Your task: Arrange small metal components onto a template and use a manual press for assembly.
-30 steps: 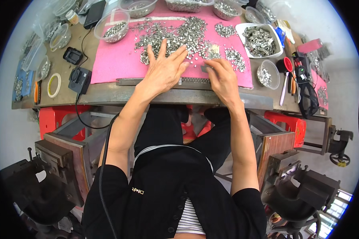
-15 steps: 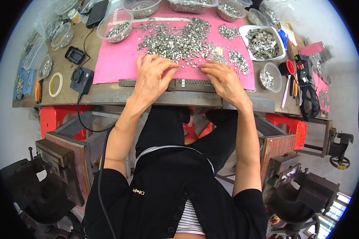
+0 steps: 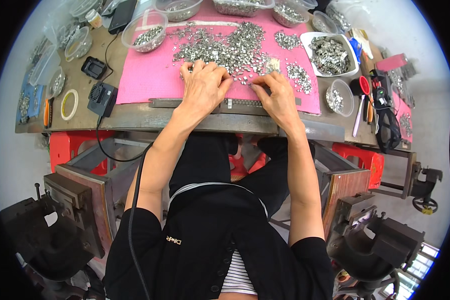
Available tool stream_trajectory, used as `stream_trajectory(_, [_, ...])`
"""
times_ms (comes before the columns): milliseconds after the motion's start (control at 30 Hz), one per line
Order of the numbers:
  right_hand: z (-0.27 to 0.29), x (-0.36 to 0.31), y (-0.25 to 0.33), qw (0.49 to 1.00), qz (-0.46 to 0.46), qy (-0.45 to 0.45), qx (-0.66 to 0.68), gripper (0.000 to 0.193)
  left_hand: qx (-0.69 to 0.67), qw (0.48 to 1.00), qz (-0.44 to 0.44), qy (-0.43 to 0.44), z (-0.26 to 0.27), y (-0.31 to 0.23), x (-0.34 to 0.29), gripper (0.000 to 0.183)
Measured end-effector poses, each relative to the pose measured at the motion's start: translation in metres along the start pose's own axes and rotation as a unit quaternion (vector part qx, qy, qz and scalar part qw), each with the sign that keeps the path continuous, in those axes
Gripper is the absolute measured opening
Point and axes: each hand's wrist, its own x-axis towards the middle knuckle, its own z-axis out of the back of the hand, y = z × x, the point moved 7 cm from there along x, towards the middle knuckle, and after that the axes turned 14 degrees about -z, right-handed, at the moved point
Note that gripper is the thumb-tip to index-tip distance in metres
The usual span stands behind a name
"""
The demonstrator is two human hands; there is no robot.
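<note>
A heap of small shiny metal pieces covers the middle of a pink ribbed mat. At the heap's front edge my left hand is bent over the mat, thumb and forefinger together; whatever lies between them is hidden. My right hand is closed in a pinch beside a few loose pieces, and what it grips is too small to make out. Between and below my hands, a long dark metal bar with a row of fine marks or slots runs along the table's front edge.
A clear bowl of metal pieces stands at the back left. On the right are a white tray of darker parts and a small clear tub. A charger and tape roll lie left.
My left hand has shifted right and its fingers have curled more over the heap's front edge. My right hand has drawn slightly left, with fingers more bent.
</note>
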Motion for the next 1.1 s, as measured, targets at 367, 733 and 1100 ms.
stream_trajectory(367, [-0.011, 0.017, -0.006, 0.998, -0.037, -0.035, -0.041, 0.011, -0.031, 0.999, 0.012, 0.004, -0.003, 0.003, 0.004, 0.014])
stream_trajectory(733, [-0.018, 0.021, -0.008, 0.997, -0.019, -0.031, -0.075, 0.011, -0.003, 1.0, -0.012, 0.01, 0.001, 0.001, 0.006, 0.011])
stream_trajectory(1100, [-0.006, 0.012, -0.007, 0.999, -0.012, 0.001, -0.035, 0.012, -0.007, 0.994, -0.106, -0.011, -0.001, 0.006, 0.014, 0.007])
